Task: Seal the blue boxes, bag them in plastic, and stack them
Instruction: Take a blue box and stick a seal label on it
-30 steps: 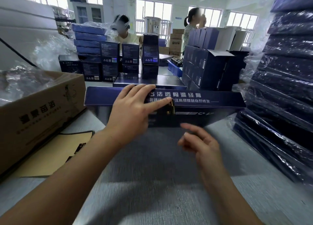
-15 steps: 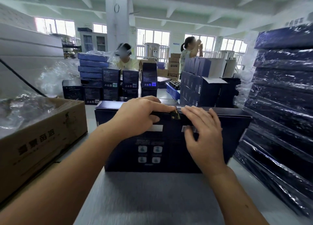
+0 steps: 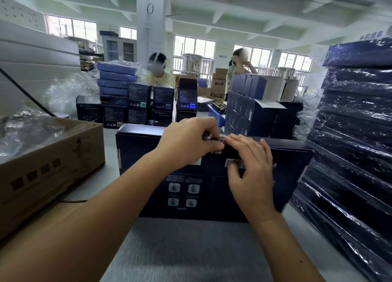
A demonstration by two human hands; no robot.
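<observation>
a blue box (image 3: 191, 192) stands on its long edge on the grey surface (image 3: 191, 250) in a packing room, both of a worker's hands at its top edge, where sealing appears to be in progress. this box wears no plastic, so bagging and stacking are judged to be left for it. to the right, just beside it, a tall stack of bagged boxes (image 3: 350, 133) shows how much of the job is done. on the left, a cardboard carton (image 3: 53, 165) holds loose clear plastic bags (image 3: 27, 131). the left hand (image 3: 186, 146) has a curled grip, fingertips pinching what looks like a small seal sticker (image 3: 220, 138) against the lid's edge. the right hand (image 3: 252, 171) has a released grip: fingers straight and laid flat over the top edge next to the sticker, thumb spread on the front face, grasping nothing.
</observation>
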